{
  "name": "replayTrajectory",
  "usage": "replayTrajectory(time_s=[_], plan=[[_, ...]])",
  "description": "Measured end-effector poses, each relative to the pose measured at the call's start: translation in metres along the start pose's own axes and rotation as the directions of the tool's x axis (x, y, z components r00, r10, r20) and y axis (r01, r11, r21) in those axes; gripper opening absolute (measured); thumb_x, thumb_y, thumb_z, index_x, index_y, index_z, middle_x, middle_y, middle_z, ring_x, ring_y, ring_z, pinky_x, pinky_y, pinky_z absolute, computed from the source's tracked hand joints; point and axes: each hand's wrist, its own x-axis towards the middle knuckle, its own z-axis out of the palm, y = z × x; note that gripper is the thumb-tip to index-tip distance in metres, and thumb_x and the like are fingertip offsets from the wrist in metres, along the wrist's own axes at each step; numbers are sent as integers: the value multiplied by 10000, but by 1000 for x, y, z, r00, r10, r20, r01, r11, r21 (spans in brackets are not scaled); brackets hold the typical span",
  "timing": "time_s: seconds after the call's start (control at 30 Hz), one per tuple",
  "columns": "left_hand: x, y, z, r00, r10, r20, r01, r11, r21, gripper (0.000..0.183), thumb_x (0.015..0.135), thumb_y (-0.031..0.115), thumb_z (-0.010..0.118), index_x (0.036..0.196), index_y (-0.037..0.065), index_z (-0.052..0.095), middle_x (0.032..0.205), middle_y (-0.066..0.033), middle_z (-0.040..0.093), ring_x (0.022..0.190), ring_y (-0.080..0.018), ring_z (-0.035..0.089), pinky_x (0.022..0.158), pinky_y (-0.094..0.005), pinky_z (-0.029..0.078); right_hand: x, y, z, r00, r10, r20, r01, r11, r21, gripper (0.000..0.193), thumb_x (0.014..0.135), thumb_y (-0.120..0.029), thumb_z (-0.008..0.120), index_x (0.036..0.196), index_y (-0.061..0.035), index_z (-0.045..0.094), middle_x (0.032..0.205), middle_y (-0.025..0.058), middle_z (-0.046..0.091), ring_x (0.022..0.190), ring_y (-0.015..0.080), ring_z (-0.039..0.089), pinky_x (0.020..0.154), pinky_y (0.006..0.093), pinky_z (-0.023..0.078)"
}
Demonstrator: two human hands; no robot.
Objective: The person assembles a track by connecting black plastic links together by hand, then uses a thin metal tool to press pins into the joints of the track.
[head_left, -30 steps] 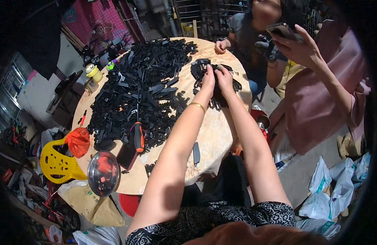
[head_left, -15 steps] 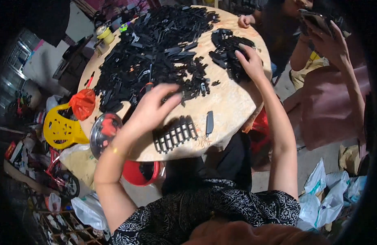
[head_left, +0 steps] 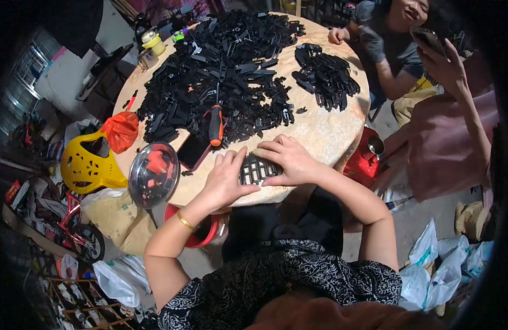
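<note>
A row of slim black plastic frames (head_left: 257,171) lies side by side on the table's near edge. My left hand (head_left: 227,179) presses in at its left end, thumb along the near side. Over its right end curls my right hand (head_left: 290,160), which covers part of the row. Just beyond them lies a screwdriver (head_left: 216,125) with an orange and black handle, its shaft pointing away into a large heap of black plastic parts (head_left: 210,82). A smaller pile of black parts (head_left: 326,77) sits at the far right.
A dark phone (head_left: 193,149) and a clear round bowl (head_left: 153,175) with red things in it are on the left, near a red plastic bag (head_left: 121,133). A yellow stool (head_left: 92,165) stands beside the round table (head_left: 331,135). At right, one person sits; another holds a phone (head_left: 430,43).
Both hands have come back to the near edge: the left from beside the screwdriver, the right from the smaller pile. They now close around the row of frames. The lone flat black piece is out of sight.
</note>
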Motion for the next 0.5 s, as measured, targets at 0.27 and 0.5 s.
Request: replayTrajectory(time_s=[0.27,0.5], plan=[[19,10,14,997,58,-45,-63,989,-134,714,601,229,697,1206,-15,408,1056,-198,440,963,-358,382,871,-403,362,-16,8,-11,994,-26,-104,18,997,-79,725,588,-478,706,1170,-96,502,1091,113,508,912,285,471,819,401,366],[40,23,27,973,224,-56,-231,952,-200,732,592,187,694,1224,-8,380,1114,-190,429,981,-364,376,873,-415,364,-42,15,-21,990,43,-133,-49,998,-39,678,602,-436,701,1149,-83,512,1054,146,490,968,301,465,815,397,361]])
